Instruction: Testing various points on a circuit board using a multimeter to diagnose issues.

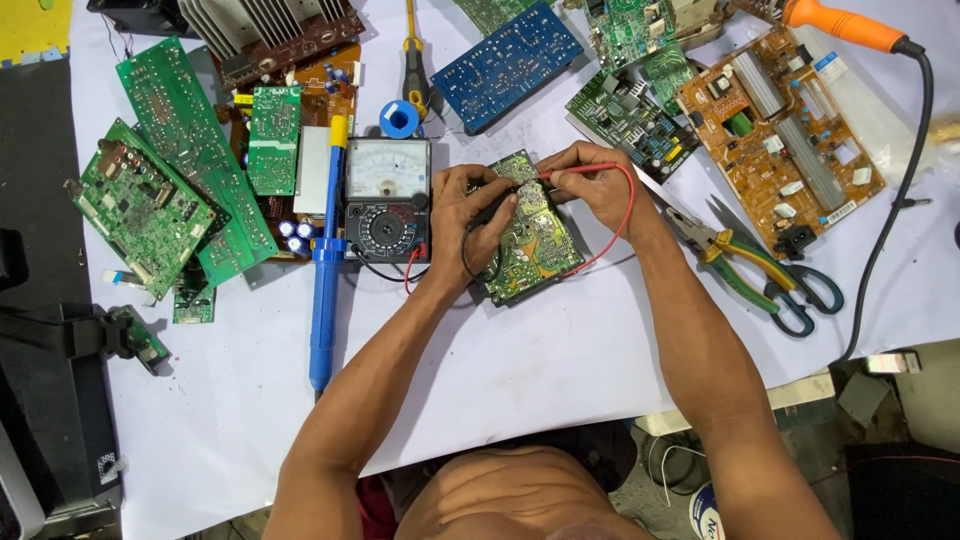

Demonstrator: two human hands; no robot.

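While both forearms reached in from the near edge of the white paper-covered table [560,370], the work sat at its centre: a small green rectangular circuit board [535,240], lying flat and turned slightly askew. Left hand [470,215] rested on the board's left edge, fingers curled around a black test probe [497,207] whose tip pressed onto the board. Right hand [595,180] hovered over the board's upper right corner, fingertips pinched on a red test probe [580,170], tip also down on the board. Red lead wire [622,215] looped out past the right wrist and back under the board. Just left of the left hand stood a black analog multimeter with a white dial face [387,198], leads trailing from its lower edge. Beside the meter lay a long blue desoldering pump with a yellow cap [325,265]. Green-handled pliers [735,260] and scissors [805,295] lay right of the right forearm. Further boards ringed the area: a blue board [505,65] above, an orange-brown board [785,135] at upper right, several green boards [170,170] at left.
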